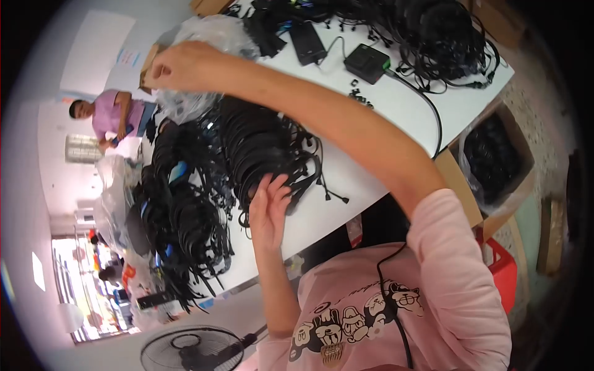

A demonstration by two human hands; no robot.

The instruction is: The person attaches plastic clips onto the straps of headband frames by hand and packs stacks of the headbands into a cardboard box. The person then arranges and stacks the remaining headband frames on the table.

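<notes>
I see the left hand (268,213) loosely spread at the black cables (253,139), bare white table (362,185) between them and its near edge. The right hand (184,67) curls by the plastic bag (218,32); I can't tell what it pinches.

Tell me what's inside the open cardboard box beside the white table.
The cardboard box holds a heap of black items, with clear plastic showing along the edge. I can't make out what they are, and anything beneath that top layer is covered.
</notes>
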